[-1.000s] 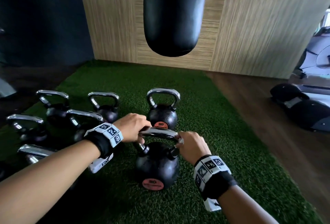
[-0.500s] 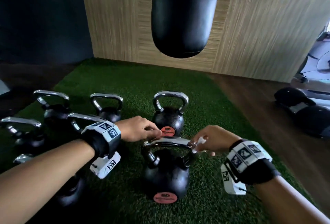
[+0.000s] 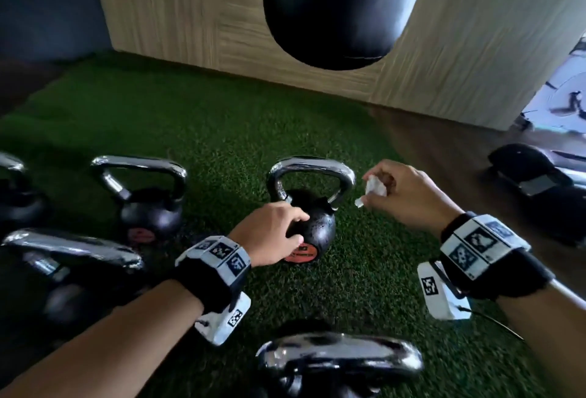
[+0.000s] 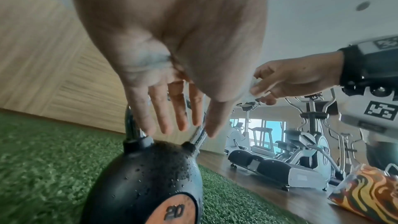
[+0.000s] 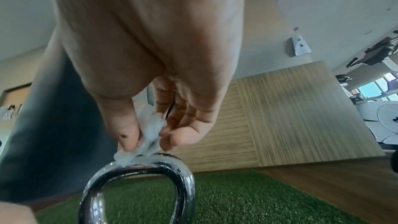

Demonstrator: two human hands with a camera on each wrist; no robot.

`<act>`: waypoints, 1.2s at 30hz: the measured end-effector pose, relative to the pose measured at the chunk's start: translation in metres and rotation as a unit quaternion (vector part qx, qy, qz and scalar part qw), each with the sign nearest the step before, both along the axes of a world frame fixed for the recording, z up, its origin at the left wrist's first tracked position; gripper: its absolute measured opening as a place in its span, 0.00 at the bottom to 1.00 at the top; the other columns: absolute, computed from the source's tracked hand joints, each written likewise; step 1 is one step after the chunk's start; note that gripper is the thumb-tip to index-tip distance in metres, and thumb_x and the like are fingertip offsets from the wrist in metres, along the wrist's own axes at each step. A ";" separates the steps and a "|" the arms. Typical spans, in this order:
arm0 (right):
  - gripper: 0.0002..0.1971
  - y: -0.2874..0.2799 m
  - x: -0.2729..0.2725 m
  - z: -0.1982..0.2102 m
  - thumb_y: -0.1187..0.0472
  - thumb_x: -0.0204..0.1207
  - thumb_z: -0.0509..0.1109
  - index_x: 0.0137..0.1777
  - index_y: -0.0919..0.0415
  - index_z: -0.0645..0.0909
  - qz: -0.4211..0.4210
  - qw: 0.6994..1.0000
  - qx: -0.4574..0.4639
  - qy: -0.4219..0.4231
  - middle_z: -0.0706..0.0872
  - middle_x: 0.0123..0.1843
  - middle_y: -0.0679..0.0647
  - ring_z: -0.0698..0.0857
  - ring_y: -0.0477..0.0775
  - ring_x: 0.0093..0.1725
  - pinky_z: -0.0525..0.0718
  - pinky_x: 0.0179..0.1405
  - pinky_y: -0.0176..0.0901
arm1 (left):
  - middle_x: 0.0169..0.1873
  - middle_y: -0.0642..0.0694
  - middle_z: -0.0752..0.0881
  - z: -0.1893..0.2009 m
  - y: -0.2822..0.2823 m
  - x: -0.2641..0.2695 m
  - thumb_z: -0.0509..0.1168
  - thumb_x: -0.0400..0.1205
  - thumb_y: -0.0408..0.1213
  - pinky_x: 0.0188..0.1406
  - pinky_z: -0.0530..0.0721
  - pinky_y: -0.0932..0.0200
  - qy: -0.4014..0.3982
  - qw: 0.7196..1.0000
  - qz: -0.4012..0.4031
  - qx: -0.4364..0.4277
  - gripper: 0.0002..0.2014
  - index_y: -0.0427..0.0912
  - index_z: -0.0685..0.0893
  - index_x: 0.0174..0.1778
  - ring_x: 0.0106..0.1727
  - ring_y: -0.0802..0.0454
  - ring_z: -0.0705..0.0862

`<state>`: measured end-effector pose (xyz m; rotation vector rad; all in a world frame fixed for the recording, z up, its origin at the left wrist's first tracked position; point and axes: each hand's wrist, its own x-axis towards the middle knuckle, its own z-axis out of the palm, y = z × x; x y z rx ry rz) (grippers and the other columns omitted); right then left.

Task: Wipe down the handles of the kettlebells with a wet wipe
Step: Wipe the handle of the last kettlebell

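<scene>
Kettlebell (image 3: 312, 223) on turf (image 3: 206, 131), heavy, stable; chrome handle (image 3: 312, 168) likely slick. Left hand (image 3: 269, 233) flat on ball, fingers straight. Right hand (image 3: 409, 194) pinches limp wet wipe (image 3: 374, 190) beside handle.

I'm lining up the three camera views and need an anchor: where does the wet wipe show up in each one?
Head: the wet wipe is right of centre, pinched in the right hand, beside the chrome handle.
Left wrist: wet wipe right of centre, at the right hand's fingertips.
Right wrist: wet wipe in the centre, just above the handle.
Shared landmark: that chrome handle.
</scene>
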<state>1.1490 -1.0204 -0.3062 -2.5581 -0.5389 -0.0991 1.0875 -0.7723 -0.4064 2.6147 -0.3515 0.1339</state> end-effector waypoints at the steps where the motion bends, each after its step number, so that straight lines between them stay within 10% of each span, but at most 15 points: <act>1: 0.17 0.007 0.006 0.001 0.54 0.69 0.83 0.53 0.45 0.81 0.003 1.000 -0.001 0.007 0.87 0.43 0.43 0.83 0.38 0.38 0.77 0.30 0.32 | 0.71 0.48 0.82 -0.005 -0.005 0.008 0.70 0.83 0.46 0.70 0.80 0.57 0.005 1.000 0.002 -0.003 0.24 0.51 0.80 0.77 0.71 0.51 0.82; 9: 0.13 0.048 0.049 0.009 0.52 0.70 0.83 0.48 0.48 0.83 -0.003 1.000 -0.005 0.011 0.88 0.42 0.44 0.83 0.43 0.38 0.74 0.30 0.25 | 0.71 0.44 0.80 -0.018 -0.027 0.057 0.65 0.84 0.39 0.63 0.87 0.47 -0.059 0.996 -0.052 0.046 0.24 0.40 0.77 0.77 0.66 0.45 0.83; 16: 0.15 0.077 0.074 0.007 0.57 0.70 0.83 0.50 0.53 0.79 -0.014 0.999 -0.006 -0.049 0.84 0.34 0.42 0.81 0.35 0.31 0.75 0.31 0.21 | 0.90 0.39 0.43 -0.066 -0.045 0.101 0.56 0.83 0.69 0.90 0.41 0.40 -0.016 0.981 -0.062 0.183 0.52 0.40 0.36 0.89 0.91 0.42 0.42; 23: 0.05 0.097 0.078 -0.007 0.61 0.78 0.77 0.52 0.57 0.91 0.061 0.993 -0.052 -0.082 0.75 0.43 0.39 0.74 0.31 0.40 0.67 0.42 0.14 | 0.83 0.40 0.73 -0.096 -0.052 0.105 0.63 0.76 0.70 0.87 0.60 0.44 -0.110 0.983 -0.005 0.145 0.51 0.37 0.64 0.86 0.85 0.43 0.68; 36: 0.04 0.062 0.071 -0.031 0.65 0.78 0.77 0.50 0.62 0.93 0.012 0.985 0.009 -0.170 0.77 0.37 0.45 0.74 0.34 0.36 0.72 0.37 0.18 | 0.86 0.41 0.68 -0.098 -0.054 0.102 0.60 0.78 0.69 0.89 0.58 0.43 -0.115 0.983 0.016 0.140 0.50 0.40 0.56 0.90 0.88 0.44 0.62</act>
